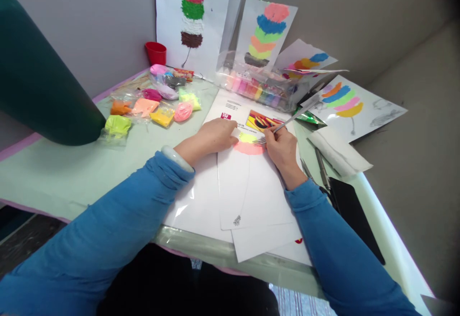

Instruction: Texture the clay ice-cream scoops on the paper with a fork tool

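My right hand (282, 147) is closed around a metal fork (298, 116), its handle slanting up to the right. The tines reach a flat patch of yellow clay (247, 137) on a white drawing sheet (233, 182). Just below the yellow lies a wider coral clay patch (249, 149), and a thin pencil line runs from it down to a small scribble. My left hand (217, 135) rests flat at the sheet's upper left edge, thumb and forefinger apart beside the yellow clay. Whether the tines press into the clay is too small to tell.
Several clay packets (163, 116) lie at left, near a dark green cylinder (50, 76) and red cup (156, 54). A clear clay container (257, 86) and finished pictures (268, 33) stand behind. At right are a folded tissue (339, 151), a pen (322, 168) and a black phone (355, 218).
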A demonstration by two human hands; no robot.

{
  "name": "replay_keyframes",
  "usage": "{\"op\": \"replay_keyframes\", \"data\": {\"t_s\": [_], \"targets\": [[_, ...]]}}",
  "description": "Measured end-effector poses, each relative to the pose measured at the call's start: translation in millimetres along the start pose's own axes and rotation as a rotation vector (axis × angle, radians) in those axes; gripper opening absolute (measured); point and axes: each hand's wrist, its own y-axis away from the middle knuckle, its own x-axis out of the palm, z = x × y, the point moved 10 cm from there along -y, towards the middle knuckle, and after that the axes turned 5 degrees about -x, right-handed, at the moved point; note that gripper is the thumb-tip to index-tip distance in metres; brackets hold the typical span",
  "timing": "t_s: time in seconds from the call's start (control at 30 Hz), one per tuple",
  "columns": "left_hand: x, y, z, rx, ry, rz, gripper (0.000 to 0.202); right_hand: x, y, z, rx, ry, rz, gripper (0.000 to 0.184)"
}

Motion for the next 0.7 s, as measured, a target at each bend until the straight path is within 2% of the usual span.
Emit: {"op": "replay_keyframes", "data": {"t_s": [0.7], "targets": [[-0.6,0.9,-1.4,0.002,-0.006,0.002,0.039,2.2,-0.7,-0.7,0.001,0.014,0.018,0.030]]}}
